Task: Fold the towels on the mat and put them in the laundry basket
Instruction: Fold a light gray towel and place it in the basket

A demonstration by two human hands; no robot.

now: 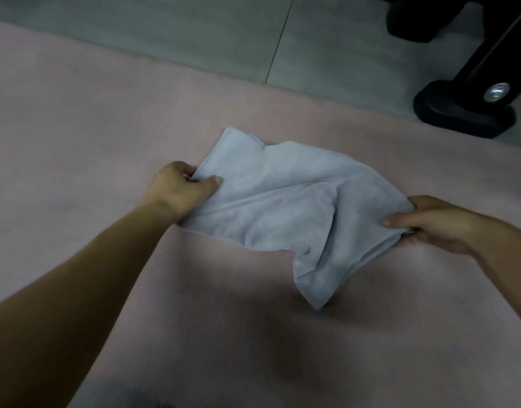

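- I see a ribbed pink mat [76, 128] on a grey tiled floor [194, 33].
- The pale grey-blue cloth towel [283, 207] runs left to right, perhaps doubled.
- The left hand [179, 189] and right hand [442, 225] each pinch an end.

Mat [76, 128]: pink, with thin ribs, spread flat on the floor.
On the mat: one light blue towel [283, 201], wrinkly, near the middle.
Floor [194, 33]: grey tiles beyond the mat.
On the floor: a black foot [459, 113] of a stand, just beside the mat's edge.

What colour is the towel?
The towel is plain light blue-grey, no pattern, seen best in the head view.
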